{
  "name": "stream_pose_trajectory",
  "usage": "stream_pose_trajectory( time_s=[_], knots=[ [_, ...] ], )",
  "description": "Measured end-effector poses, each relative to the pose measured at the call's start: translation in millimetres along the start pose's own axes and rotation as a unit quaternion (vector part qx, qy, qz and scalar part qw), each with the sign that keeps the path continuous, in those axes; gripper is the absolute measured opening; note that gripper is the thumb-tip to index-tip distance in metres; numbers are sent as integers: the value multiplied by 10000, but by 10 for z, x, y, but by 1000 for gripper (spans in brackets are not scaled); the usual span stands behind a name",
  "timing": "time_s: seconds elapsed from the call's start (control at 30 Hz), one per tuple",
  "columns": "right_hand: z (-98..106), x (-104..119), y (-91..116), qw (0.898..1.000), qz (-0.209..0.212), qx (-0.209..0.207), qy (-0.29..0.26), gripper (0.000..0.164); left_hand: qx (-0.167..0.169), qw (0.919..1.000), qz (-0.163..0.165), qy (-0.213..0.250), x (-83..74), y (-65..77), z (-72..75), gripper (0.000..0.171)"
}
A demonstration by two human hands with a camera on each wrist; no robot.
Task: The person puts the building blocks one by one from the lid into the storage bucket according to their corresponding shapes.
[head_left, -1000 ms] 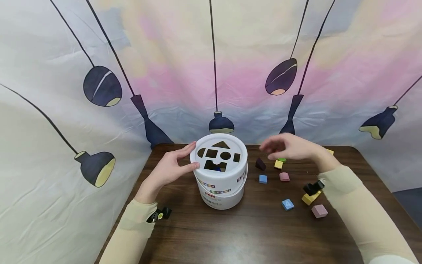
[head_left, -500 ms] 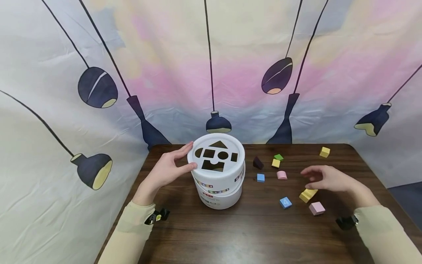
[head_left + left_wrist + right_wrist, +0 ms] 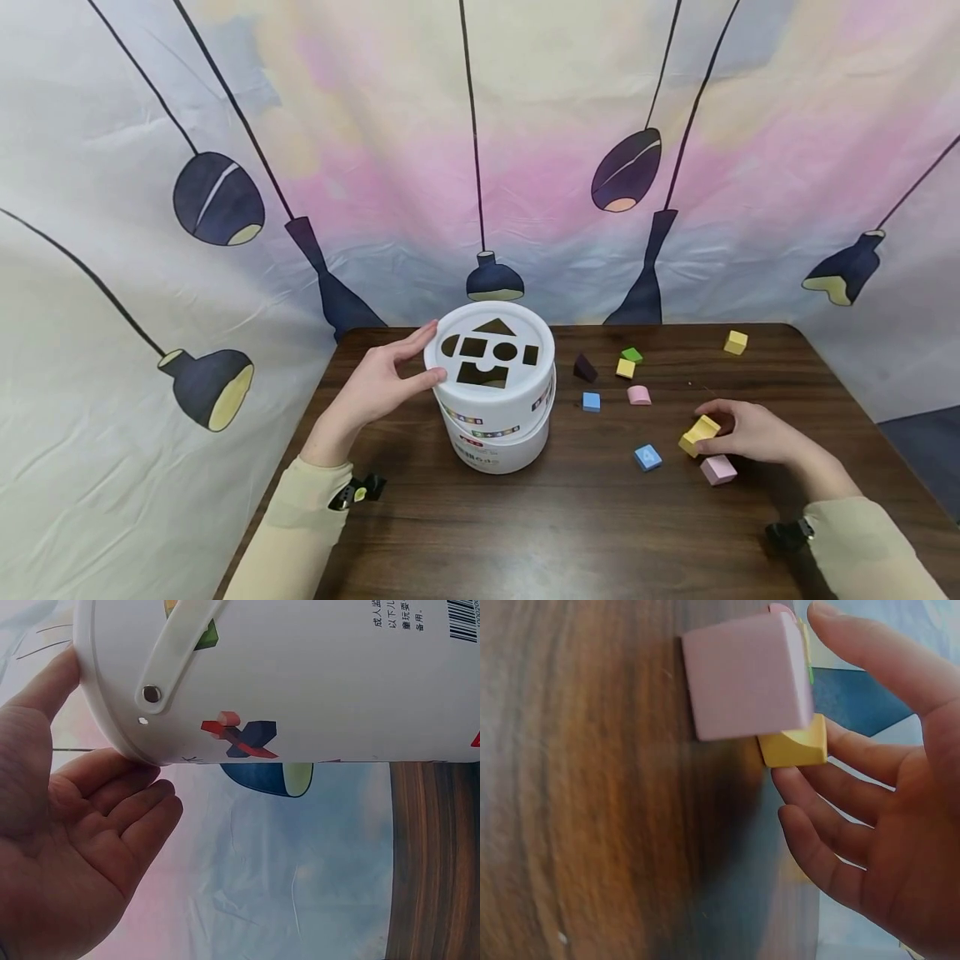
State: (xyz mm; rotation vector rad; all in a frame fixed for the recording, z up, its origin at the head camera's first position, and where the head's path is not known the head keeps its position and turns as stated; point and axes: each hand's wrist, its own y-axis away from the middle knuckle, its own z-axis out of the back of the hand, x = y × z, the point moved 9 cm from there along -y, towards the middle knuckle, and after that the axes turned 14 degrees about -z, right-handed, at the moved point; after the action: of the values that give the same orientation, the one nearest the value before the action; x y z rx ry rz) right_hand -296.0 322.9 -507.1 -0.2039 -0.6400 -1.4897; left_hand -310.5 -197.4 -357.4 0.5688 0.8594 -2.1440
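A white bucket stands on the dark wooden table, its lid pierced with shaped holes. My left hand rests at the lid's left rim, thumb in front and fingers toward the back. In the left wrist view, the remaining fingers bend loosely beside the bucket wall. At the right, my right hand holds a yellow block with a curved notch between thumb and fingers. A pink cube lies just in front of that hand and partly hides the yellow block in the right wrist view.
Between bucket and right hand lie a dark wedge, two blue blocks, one square and one numbered, and a pink half-round. Farther back are a green block, a small yellow block and another yellow block.
My right hand has moved from above the blocks beside the bucket to the right and down, and has taken hold of the yellow notched block. The left hand stays at the lid.
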Motion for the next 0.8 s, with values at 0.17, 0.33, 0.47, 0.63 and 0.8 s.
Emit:
stream_pose_trajectory(
  time_s=[0.17,0.33,0.47,0.63,0.8],
  knots=[
    [-19,0,-8,9996,-196,-161,126,74,-13,10000,2,22,-6,-1,-2,77],
    [-43,5,-14,9991,-249,-259,211,79,-28,10000,1,51,-3,-3,-4,77],
    [-51,9,-15,9990,-263,-303,213,81,-49,10000,-40,43,-6,-3,-2,77],
    [-59,4,-11,9989,-308,-285,218,81,-57,10000,-62,34,-6,2,-1,77],
    [-69,-17,-17,9986,-386,-285,206,82,-44,10000,-71,51,-6,2,-4,77]
  ],
)
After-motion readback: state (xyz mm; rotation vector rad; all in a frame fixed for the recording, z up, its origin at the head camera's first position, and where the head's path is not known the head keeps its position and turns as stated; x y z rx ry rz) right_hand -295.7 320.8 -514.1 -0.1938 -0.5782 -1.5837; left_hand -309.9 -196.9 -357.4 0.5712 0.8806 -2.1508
